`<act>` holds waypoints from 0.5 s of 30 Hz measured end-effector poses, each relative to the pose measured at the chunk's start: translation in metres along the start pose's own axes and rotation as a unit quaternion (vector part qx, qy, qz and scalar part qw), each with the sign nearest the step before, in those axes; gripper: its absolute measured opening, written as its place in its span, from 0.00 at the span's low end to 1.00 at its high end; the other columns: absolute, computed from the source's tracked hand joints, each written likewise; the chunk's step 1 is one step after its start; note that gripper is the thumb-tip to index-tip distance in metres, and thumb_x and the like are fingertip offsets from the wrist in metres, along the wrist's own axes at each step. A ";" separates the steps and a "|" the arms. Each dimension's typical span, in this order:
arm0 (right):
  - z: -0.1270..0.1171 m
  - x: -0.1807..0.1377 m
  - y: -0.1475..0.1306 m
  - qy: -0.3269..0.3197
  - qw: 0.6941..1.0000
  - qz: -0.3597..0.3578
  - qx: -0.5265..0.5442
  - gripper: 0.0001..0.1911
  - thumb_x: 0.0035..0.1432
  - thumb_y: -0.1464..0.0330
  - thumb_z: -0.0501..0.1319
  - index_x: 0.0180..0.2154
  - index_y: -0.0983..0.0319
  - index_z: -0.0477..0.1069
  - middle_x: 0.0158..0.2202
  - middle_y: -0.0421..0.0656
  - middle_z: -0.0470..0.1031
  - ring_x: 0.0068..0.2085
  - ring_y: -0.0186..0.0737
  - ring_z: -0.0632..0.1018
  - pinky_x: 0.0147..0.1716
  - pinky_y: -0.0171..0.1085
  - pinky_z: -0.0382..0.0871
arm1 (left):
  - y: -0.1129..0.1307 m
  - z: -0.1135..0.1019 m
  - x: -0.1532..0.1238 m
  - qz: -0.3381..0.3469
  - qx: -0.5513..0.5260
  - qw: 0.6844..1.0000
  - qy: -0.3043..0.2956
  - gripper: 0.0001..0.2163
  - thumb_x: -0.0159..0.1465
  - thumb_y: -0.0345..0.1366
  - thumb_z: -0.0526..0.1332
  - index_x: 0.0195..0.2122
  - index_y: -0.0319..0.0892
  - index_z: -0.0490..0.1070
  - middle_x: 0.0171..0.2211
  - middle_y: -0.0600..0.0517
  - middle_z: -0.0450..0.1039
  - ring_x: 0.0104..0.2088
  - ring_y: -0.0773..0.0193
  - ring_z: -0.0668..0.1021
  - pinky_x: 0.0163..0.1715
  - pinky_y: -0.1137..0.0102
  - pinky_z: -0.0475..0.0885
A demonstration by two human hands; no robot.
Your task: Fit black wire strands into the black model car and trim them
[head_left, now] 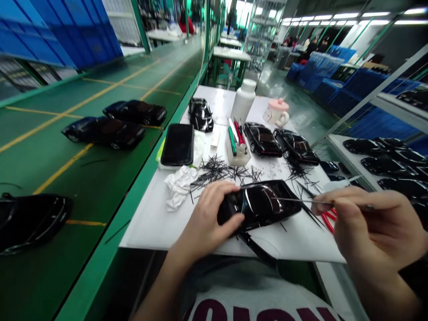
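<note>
My left hand (209, 214) is closed round the near end of a glossy black model car body (264, 203) and steadies it on the white work board (157, 223). At the right, my right hand (364, 223) pinches thin metal tweezers (301, 201) whose tip reaches over the car's roof. Several thin black strips (217, 171) lie scattered just beyond the car.
Two more black car bodies (262, 139) and another (200, 113) sit further back, with a phone (178, 144), a crumpled wipe (179, 185), a pen holder (237, 147), a white bottle (244, 100) and a pink-lidded cup (277, 111). A green conveyor (83, 178) at left carries black cars (105, 131). Shelves at right hold more.
</note>
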State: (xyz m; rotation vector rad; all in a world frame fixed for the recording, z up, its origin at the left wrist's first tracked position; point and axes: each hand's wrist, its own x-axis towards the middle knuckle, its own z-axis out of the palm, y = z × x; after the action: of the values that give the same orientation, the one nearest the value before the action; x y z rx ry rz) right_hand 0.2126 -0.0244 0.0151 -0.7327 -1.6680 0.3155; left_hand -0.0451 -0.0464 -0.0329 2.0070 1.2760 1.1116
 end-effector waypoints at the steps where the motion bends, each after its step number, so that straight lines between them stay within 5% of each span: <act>1: 0.002 0.015 0.006 -0.024 0.999 -0.029 -0.017 0.07 0.62 0.77 0.63 0.38 0.58 0.72 0.28 0.38 0.76 0.29 0.39 0.79 0.26 0.40 0.73 | 0.002 -0.001 -0.005 -0.010 0.021 0.999 -0.039 0.25 0.66 0.38 0.67 0.62 0.49 0.62 0.63 0.46 0.67 0.66 0.51 0.68 0.66 0.53 0.66; 6: 0.038 0.081 0.063 -0.092 0.992 -0.033 -0.079 0.05 0.67 0.68 0.60 0.35 0.57 0.67 0.27 0.39 0.75 0.27 0.37 0.78 0.29 0.38 0.71 | 0.002 0.005 -0.029 -0.053 0.125 0.984 -0.116 0.44 0.60 0.46 0.72 0.71 0.56 0.48 0.73 0.44 0.50 0.74 0.38 0.52 0.69 0.32 0.50; 11: 0.085 0.106 0.112 -0.171 0.980 0.021 -0.097 0.10 0.68 0.63 0.56 0.32 0.56 0.60 0.25 0.40 0.75 0.26 0.41 0.77 0.28 0.39 0.68 | -0.001 0.014 -0.038 -0.078 0.180 0.977 -0.083 0.47 0.58 0.51 0.72 0.73 0.55 0.46 0.75 0.41 0.46 0.75 0.35 0.49 0.67 0.32 0.55; 15: 0.091 0.103 0.117 -0.257 0.959 0.039 -0.114 0.06 0.63 0.63 0.61 0.37 0.57 0.67 0.29 0.42 0.78 0.29 0.44 0.78 0.30 0.40 0.67 | -0.003 0.018 -0.039 -0.075 0.221 0.970 -0.062 0.47 0.57 0.54 0.72 0.73 0.52 0.48 0.75 0.40 0.47 0.74 0.33 0.52 0.66 0.33 0.58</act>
State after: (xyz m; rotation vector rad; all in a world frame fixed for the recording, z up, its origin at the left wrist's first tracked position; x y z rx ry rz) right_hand 0.1519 0.1452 0.0062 -0.9449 -2.1965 0.3970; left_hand -0.0402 -0.0800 -0.0586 2.2024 1.6893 0.6576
